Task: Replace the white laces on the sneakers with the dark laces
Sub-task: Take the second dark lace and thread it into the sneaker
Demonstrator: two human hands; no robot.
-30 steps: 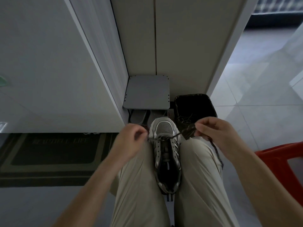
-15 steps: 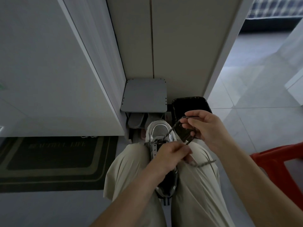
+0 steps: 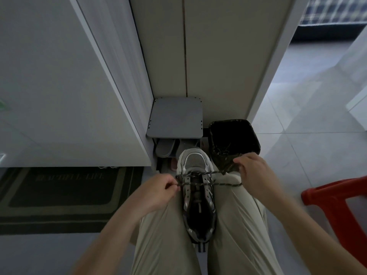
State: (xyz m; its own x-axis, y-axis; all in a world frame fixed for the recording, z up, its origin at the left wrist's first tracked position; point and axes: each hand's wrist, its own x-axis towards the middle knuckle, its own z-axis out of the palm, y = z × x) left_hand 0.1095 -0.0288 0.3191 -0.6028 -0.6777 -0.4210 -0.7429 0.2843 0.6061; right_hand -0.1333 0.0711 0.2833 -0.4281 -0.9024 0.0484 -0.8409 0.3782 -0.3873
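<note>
The dark lace [image 3: 228, 184] is strung across the toe-end eyelets of the sneaker [image 3: 195, 160], which is wedged toe-outward between the thighs. As a soft, light, limp cord, it is best taken close to its stiffer tip for threading. One end is pinched in the curled fingers of the left hand [image 3: 156, 193]. The slack is grasped in the right hand [image 3: 256, 175], seemingly bunched, though this is obscured by dimness. A black bin [image 3: 234, 133] stands just beyond.

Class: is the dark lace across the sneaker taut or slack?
Taut: the dark lace runs straight from left hand across the sneaker to right hand.
</note>
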